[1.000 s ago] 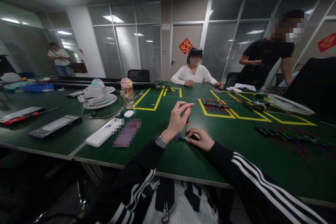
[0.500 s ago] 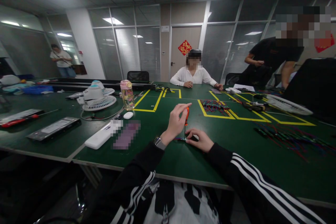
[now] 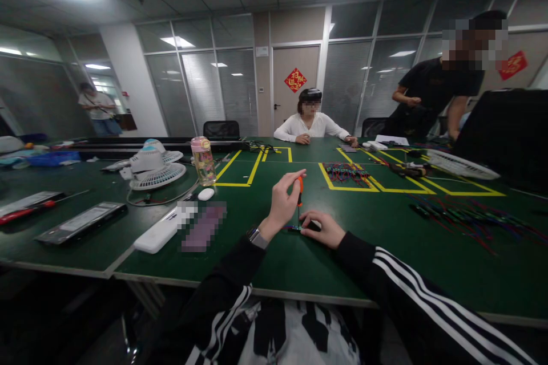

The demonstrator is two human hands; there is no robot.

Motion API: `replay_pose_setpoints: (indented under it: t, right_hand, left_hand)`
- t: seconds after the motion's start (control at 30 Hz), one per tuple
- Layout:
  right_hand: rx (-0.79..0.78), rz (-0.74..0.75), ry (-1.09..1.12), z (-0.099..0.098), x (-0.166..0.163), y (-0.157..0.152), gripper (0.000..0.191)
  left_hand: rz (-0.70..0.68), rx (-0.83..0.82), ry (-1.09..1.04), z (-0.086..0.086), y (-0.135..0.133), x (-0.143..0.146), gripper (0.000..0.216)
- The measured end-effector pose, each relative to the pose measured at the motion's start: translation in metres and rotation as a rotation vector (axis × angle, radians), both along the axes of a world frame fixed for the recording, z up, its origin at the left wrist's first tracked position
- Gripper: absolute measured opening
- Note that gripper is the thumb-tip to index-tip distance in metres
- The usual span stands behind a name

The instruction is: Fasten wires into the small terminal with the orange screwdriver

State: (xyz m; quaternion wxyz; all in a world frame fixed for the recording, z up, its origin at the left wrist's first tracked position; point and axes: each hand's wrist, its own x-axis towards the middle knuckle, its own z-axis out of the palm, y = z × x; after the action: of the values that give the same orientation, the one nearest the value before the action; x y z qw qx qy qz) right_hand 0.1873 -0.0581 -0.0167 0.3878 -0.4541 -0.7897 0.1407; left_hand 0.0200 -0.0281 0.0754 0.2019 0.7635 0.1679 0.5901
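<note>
My left hand (image 3: 283,198) is closed around the orange handle of a screwdriver (image 3: 300,185), which stands upright with its shaft pointing down. The tip meets a small circuit board with wires (image 3: 295,228) lying on the green table. Fingers of my right hand (image 3: 324,228) pinch the right end of that board and hold it against the tabletop. Thin red and blue wires run out from its left side. Fine detail of the board at the screwdriver's tip is too small to make out.
Wired boards lie in a yellow-taped box (image 3: 346,174) and in a loose pile (image 3: 454,217) to the right. On the left are a white power bank (image 3: 156,234), a bottle (image 3: 202,161), a fan (image 3: 156,168) and a hard drive (image 3: 83,221). One person sits opposite; another stands at right.
The view has shifted slightly, so the scene sits a little further left. Both hands keep their grip, with the screwdriver still upright on the board.
</note>
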Motion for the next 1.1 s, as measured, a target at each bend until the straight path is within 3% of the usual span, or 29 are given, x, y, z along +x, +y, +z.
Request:
replay_pose_setpoints:
  t: [0.2, 0.43, 0.63, 0.87, 1.1]
  right_hand:
    - [0.000, -0.004, 0.000, -0.0004, -0.0010, 0.0018, 0.008]
    - [-0.035, 0.032, 0.028, 0.0015, 0.0002, 0.0047, 0.010]
    - [-0.039, 0.044, 0.039, 0.0022, -0.0005, 0.0069, 0.008]
    - [-0.052, 0.032, 0.061, -0.0023, 0.0004, 0.0085, 0.010]
    - [-0.031, 0.027, 0.036, -0.0021, 0.0011, 0.0078, 0.011]
  left_hand:
    - [0.157, 0.036, -0.024, 0.0000, -0.0018, -0.0002, 0.015]
    - [0.007, -0.022, 0.008, 0.0004, -0.0011, 0.0000, 0.032]
    - [0.148, 0.045, 0.008, 0.0007, -0.0025, 0.0002, 0.019]
    - [0.021, 0.014, -0.006, -0.0010, -0.0004, -0.0002, 0.030]
    - [0.132, 0.052, 0.009, -0.0005, -0.0020, 0.0003, 0.021]
